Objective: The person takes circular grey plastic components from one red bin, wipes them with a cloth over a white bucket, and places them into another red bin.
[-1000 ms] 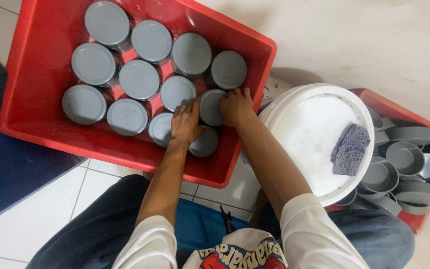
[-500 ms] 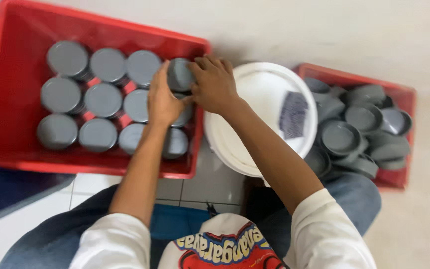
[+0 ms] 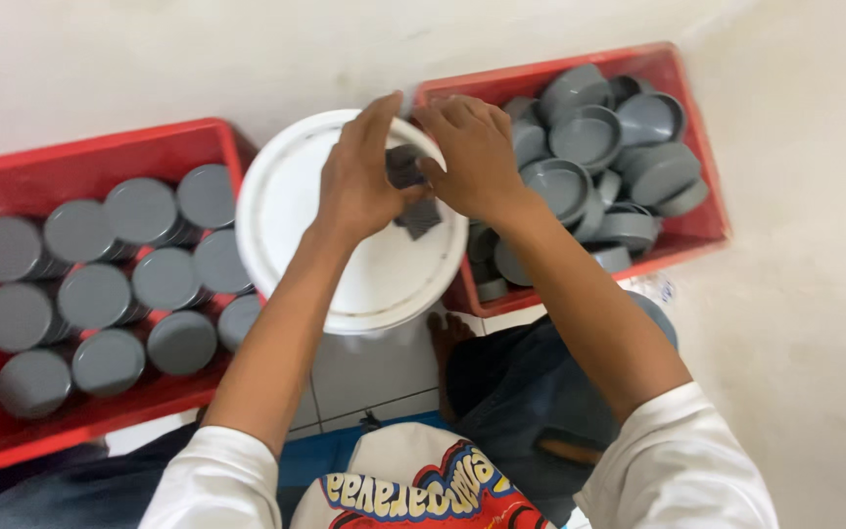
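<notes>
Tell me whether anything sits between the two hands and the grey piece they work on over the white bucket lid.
Nothing visible does: the left hand and right hand already close around the small dark grey piece above the round white plastic lid.

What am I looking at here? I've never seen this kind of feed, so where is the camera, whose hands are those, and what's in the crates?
There is no machine here: a person works with bare hands, and the one camera sits on their head, looking down. The arms reaching up from the bottom edge are their own.

The left hand and right hand meet over a round white lid that seems to top a bucket on the floor. Between them they hold a small grey part, mostly hidden by fingers; a dark abrasive-looking pad shows just below it.

The red crate on the left holds grey round caps set flat side up in rows. The other red crate, on the right, holds similar grey caps piled loosely, hollow sides showing.
</notes>
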